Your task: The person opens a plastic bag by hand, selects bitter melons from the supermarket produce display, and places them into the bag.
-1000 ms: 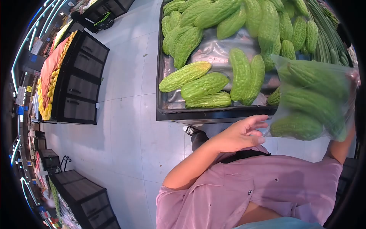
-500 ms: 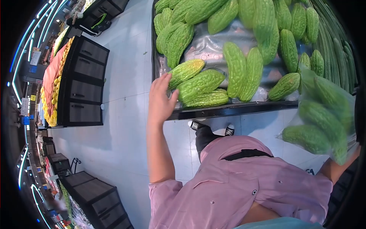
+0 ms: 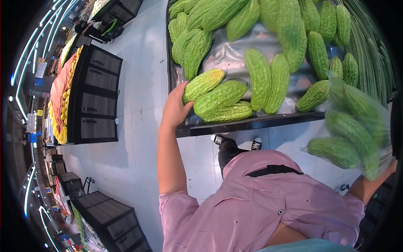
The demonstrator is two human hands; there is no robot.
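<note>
Our left hand (image 3: 174, 107) wraps the end of a yellow-tipped bitter melon (image 3: 203, 86) at the tray's (image 3: 256, 124) eight o'clock, thumb and fingers apart; whether they're gripping, we can't tell! Out at four o'clock, our right hand (image 3: 393, 166), partly lost in shadow, holds a clear bag (image 3: 357, 126) of green bitter melons.

From the left hand (image 3: 175, 105), open floor (image 3: 142, 94) lies at nine o'clock. A yellow-tipped gourd (image 3: 203, 85) blocks two o'clock and heaped gourds (image 3: 198, 52) twelve to one; beyond, toward half past one, bare plastic liner (image 3: 226, 55) leaves room.
</note>
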